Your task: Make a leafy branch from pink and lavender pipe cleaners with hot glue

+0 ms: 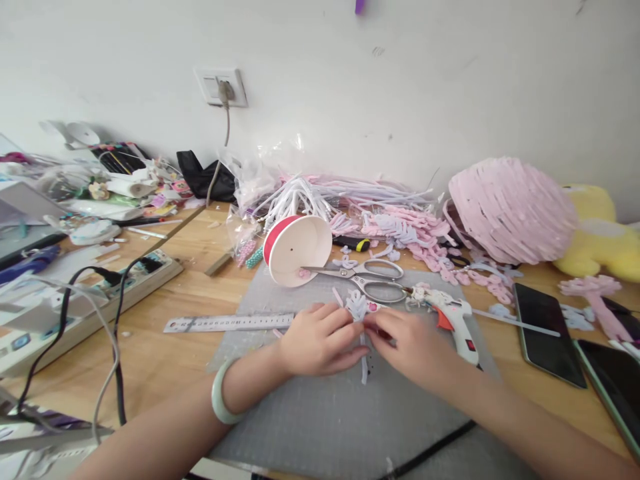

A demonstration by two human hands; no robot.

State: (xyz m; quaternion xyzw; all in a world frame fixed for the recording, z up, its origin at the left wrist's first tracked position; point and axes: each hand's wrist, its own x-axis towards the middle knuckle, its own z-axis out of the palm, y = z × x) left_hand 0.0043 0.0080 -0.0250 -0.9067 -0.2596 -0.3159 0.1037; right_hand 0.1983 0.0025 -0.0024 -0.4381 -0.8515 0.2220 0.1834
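A lavender chenille piece [356,305] sits between the person's 2 hands, over the gray cutting mat [390,427] on the desk [150,353]. Its long axis runs near to far: the looped head points away from the person, toward the wall, and the straight tail comes back toward the body, its end showing below the fingers.

The left hand [315,337] reaches in from the left with its fingers curled across the stem; it appears to be grasping it, the thumb on the nearer side. The right hand [410,343] meets the piece from the right, its fingertips pinched together just below the looped head. Exactly how much the right hand grips is hidden by the overlapping fingers. Neither hand is nearer in any useful sense: both are at the stem, 1 from each side, so the line between them crosses the long axis.

Beyond the head lie the scissors [357,275], blades to the left with the tips by the ribbon spool [300,250], handles to the right. The glue gun [457,320] lies just beside the right hand, on its far right side. The steel ruler [225,323] stretches away left of the left hand.
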